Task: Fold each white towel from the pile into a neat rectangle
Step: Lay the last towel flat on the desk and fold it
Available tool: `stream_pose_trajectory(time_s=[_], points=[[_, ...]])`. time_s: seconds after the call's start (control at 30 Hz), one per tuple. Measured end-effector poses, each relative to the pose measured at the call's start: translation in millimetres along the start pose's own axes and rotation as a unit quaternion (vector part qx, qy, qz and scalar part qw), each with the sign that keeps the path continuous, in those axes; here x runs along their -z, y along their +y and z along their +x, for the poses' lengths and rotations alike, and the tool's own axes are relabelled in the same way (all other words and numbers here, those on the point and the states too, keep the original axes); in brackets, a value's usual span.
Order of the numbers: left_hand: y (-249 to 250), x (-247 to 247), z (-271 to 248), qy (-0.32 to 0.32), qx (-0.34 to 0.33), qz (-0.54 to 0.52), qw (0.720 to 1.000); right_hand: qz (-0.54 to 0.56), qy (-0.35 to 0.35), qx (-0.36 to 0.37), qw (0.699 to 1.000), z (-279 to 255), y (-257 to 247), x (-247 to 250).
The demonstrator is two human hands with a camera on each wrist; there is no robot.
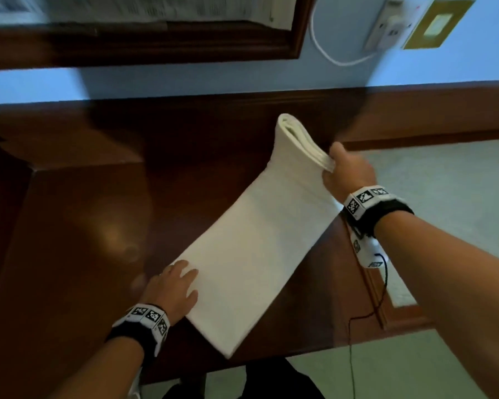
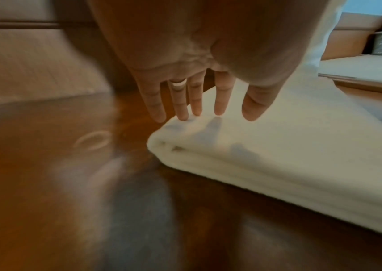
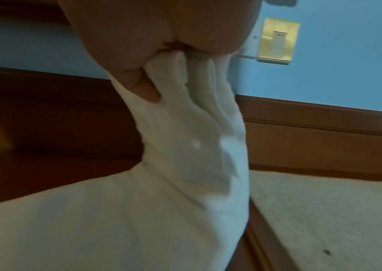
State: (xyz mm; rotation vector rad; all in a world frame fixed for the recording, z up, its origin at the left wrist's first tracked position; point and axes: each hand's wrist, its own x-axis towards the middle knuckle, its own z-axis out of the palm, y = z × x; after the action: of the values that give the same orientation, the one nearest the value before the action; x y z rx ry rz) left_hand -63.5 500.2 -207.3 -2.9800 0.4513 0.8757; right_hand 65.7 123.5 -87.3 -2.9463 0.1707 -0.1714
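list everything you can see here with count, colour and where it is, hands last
towel: one, white, folded into a long strip lying on the table, its far end lifted
table: one, dark brown wood, under the towel
wall: one, light blue, behind the table
frame: one, dark wood, on the wall at upper left
switch plate: one, brass coloured, on the wall at upper right
cable: one, white, hanging on the wall by the switch plate
wire: one, black, trailing from the right wrist
wristbands: two, black with white marker blocks, one per wrist
left hand: flat, fingers straight, pressing the towel's near end
right hand: gripping the lifted far end
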Motion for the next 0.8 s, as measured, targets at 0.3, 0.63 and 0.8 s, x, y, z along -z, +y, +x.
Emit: stream_pose_trajectory(time_s=[0.3, 0.63, 0.8], points=[[-70, 38, 4, 0.171, -0.031, -0.092, 0.98, -0.001, -0.137, 0.116, 0.984, -158, -129, -55], [-37, 25, 13, 0.081, -0.265, 0.189, 0.942, -0.031, -0.217, 0.051, 0.974, -258, -144, -137], [-15, 10, 34, 0.077, -0.308, 0.184, 0.93, 0.026, -0.245, 0.033, 0.969, -248, -99, -133]])
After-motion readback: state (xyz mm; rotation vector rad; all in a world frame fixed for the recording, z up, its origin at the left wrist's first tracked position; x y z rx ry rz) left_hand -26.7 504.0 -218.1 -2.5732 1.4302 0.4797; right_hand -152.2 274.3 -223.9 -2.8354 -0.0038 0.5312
